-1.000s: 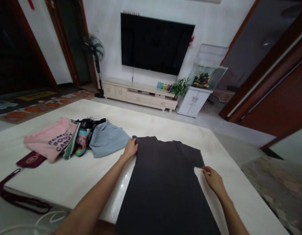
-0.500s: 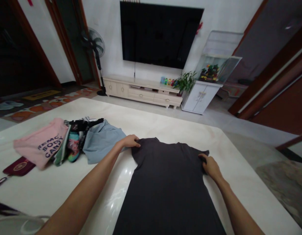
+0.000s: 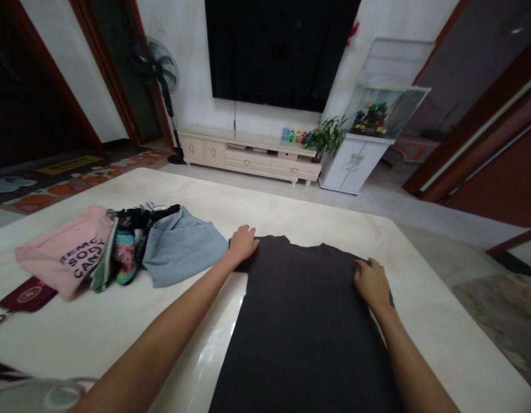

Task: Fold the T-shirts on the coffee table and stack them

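A dark grey T-shirt (image 3: 304, 321) lies flat on the white table (image 3: 97, 321), its neck pointing away from me and its hem running off the near edge. My left hand (image 3: 243, 242) rests palm down on the shirt's left shoulder, fingers stretched out. On the right shoulder my right hand (image 3: 371, 281) presses flat, where the sleeve is tucked in under it. Neither hand holds anything.
Left of the shirt lies a pile of clothes: a light blue garment (image 3: 182, 246), a patterned piece (image 3: 125, 255) and a pink shirt (image 3: 63, 258) with dark lettering. A maroon pouch (image 3: 27, 293) sits at the far left. Beyond the table are a TV cabinet (image 3: 248, 158), a fan (image 3: 160, 63) and a fish tank (image 3: 377, 109).
The right sleeve has been folded in over the shirt's body. Both hands have moved up to the shoulders and now lie flat on the cloth. The camera has shifted closer.
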{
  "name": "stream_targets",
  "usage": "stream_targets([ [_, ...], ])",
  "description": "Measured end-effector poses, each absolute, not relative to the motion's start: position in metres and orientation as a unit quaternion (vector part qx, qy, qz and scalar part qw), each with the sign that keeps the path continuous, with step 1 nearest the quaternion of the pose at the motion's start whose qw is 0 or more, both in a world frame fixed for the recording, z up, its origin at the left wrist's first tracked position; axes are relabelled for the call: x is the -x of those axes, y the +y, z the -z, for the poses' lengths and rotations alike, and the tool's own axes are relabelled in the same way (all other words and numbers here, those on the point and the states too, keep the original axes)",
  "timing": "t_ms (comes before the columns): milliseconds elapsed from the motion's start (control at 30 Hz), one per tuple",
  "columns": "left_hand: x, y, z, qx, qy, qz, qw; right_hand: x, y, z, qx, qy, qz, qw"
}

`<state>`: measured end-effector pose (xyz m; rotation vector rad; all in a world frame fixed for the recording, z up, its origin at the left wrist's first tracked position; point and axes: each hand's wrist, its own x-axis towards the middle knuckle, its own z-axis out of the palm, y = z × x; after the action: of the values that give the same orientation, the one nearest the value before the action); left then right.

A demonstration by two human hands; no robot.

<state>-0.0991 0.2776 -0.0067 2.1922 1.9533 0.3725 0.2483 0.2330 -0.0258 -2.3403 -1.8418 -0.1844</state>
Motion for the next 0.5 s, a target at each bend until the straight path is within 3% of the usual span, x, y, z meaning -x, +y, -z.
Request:
stream_targets([
  [200, 0.046, 0.256, 0.045, -0.818, 0.557, -0.088, 0.116, -0.206, 0.254, 0.043, 0.738, -0.673, -0.004, 0.049],
  [500, 0.053, 0.291, 0.053, -0.808, 0.572, -0.077, 0.117, -0.209, 0.275, 0.055, 0.777, -0.626, -0.052, 0.042],
])
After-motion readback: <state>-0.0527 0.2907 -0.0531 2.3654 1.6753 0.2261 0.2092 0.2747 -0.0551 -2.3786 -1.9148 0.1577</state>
